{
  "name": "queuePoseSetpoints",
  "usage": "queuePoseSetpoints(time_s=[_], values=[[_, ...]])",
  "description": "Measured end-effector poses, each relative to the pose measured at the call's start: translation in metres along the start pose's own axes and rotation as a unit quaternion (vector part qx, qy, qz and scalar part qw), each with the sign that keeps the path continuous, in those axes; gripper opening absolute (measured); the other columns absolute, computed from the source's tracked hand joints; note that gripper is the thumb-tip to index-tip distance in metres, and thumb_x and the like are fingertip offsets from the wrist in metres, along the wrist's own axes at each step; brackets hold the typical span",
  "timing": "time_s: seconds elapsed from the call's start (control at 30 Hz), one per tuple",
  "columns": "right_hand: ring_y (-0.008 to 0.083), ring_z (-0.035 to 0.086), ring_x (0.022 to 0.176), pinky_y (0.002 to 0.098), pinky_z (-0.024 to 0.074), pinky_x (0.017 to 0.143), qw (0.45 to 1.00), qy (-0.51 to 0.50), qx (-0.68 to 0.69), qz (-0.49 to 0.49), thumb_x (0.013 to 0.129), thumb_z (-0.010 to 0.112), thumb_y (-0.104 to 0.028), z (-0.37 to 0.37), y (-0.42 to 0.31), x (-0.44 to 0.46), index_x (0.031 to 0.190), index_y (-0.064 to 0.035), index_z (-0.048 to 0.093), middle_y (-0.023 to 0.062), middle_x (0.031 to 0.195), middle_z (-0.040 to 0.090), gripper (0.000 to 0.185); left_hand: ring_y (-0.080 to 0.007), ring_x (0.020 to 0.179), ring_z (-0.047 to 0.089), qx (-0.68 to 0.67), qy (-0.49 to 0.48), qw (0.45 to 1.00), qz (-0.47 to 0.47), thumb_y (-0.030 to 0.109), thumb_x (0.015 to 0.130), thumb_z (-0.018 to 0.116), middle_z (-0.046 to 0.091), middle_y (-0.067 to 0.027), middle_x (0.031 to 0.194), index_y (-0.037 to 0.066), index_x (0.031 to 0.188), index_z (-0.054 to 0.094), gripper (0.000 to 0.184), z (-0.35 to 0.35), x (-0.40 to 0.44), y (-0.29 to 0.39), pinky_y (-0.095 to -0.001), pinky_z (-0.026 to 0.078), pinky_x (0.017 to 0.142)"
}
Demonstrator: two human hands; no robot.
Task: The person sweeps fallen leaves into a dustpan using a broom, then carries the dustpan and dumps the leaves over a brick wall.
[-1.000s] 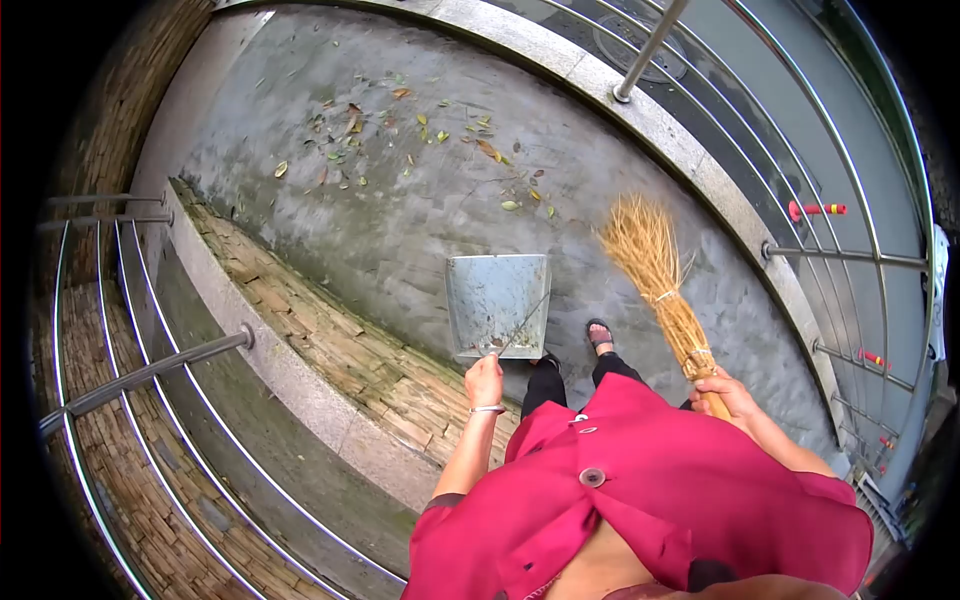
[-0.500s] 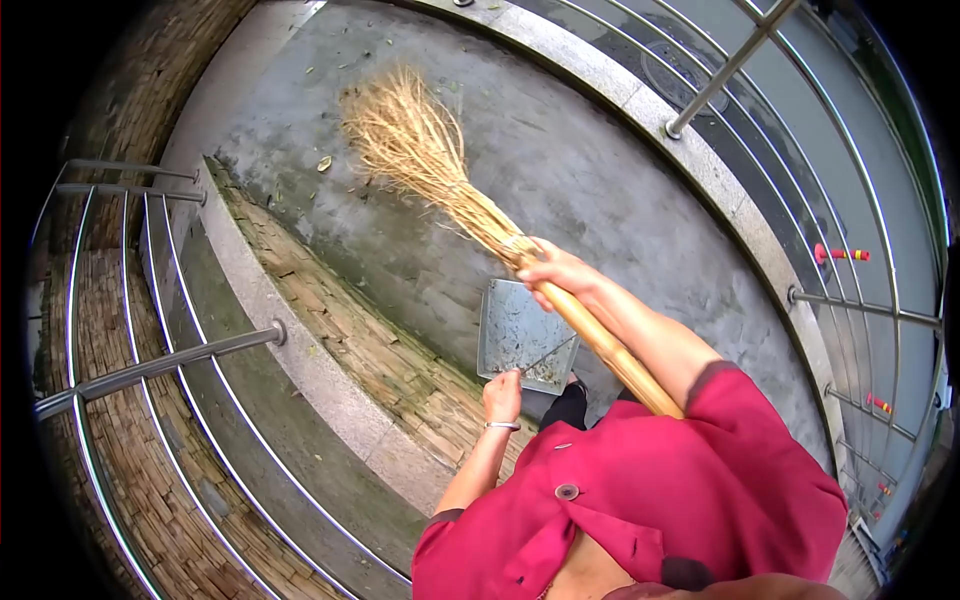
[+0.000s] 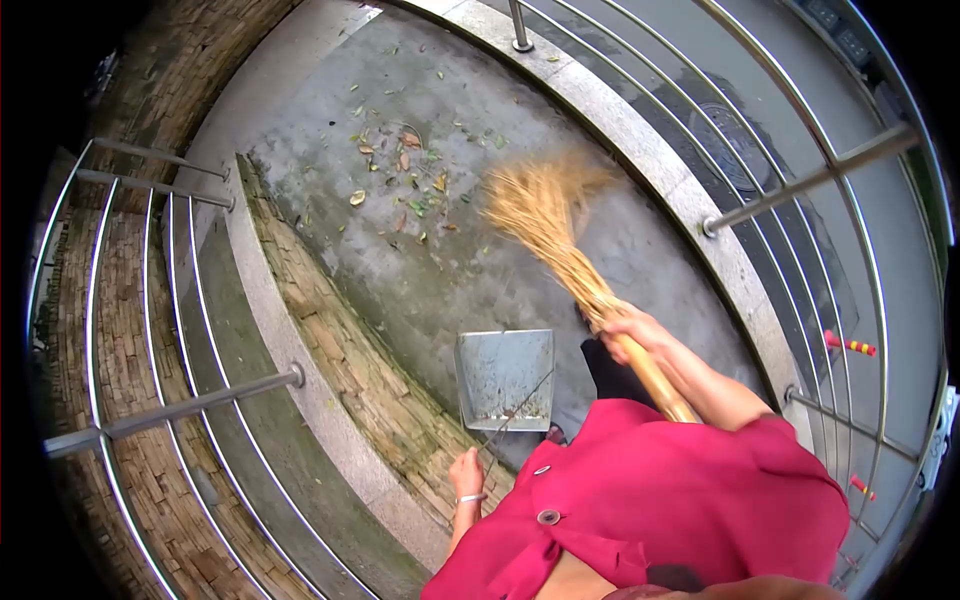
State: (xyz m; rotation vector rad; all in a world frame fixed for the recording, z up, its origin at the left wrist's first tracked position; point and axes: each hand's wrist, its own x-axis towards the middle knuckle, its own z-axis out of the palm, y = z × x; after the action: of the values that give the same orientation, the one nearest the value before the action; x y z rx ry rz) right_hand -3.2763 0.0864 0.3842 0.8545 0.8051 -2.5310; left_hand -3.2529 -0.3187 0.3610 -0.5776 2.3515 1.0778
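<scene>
My right hand [image 3: 634, 330] is wrapped round a straw broom [image 3: 540, 215] where the bristles meet the bamboo handle. The broom's bristles are blurred at their tips, over the grey floor to the right of scattered leaves [image 3: 418, 208]. My left hand [image 3: 466, 473] is closed round the thin wire-like handle of a metal dustpan [image 3: 500, 365]. The dustpan lies just in front of my feet, its inside speckled with dirt. Green, yellow and brown leaves are spread over the floor beyond it.
A low stone-faced wall [image 3: 330, 330] curves along the left, with a metal railing [image 3: 200, 410] beyond it. On the right runs a pale stone kerb [image 3: 660, 165] carrying another railing [image 3: 800, 190]. Red-and-yellow objects [image 3: 850, 344] show past that railing.
The broom has swung from left to right, uncovering the leaves. My view has shifted, and the dustpan now appears lower and slightly further left. Both hands keep their hold.
</scene>
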Motion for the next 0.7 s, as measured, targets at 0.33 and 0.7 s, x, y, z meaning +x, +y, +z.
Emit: queuePoseSetpoints(time_s=[0.33, 0.7], values=[[0.0154, 0.046, 0.036, 0.0266, 0.0391, 0.029, 0.991, -0.086, -0.093, -0.036, 0.069, 0.058, -0.002, 0.046, -0.191, 0.083, 0.123, -0.0118, 0.022, 0.0067, 0.064, 0.046, 0.066, -0.0127, 0.030, 0.032, -0.187, 0.158, 0.943, -0.225, 0.032, 0.075, 0.048, 0.036, -0.0016, 0.040, 0.011, 0.053, 0.039, 0.032, -0.020, 0.014, 0.140, -0.0254, 0.025, 0.029], [0.0155, 0.046, 0.036, 0.0281, 0.0399, 0.030, 0.996, 0.053, -0.063, 0.020, 0.070, 0.054, -0.001, 0.038, -0.263, 0.116, 0.112, -0.0105, 0.033, 0.0080, 0.061, 0.046, 0.049, -0.0160, 0.030, 0.032, -0.252, 0.257, 0.896, -0.259, 0.031, 0.074, 0.048, 0.036, -0.0040, 0.040, 0.009, 0.054, 0.038, 0.031, -0.022, 0.032, 0.191, -0.0287, 0.026, 0.030]])
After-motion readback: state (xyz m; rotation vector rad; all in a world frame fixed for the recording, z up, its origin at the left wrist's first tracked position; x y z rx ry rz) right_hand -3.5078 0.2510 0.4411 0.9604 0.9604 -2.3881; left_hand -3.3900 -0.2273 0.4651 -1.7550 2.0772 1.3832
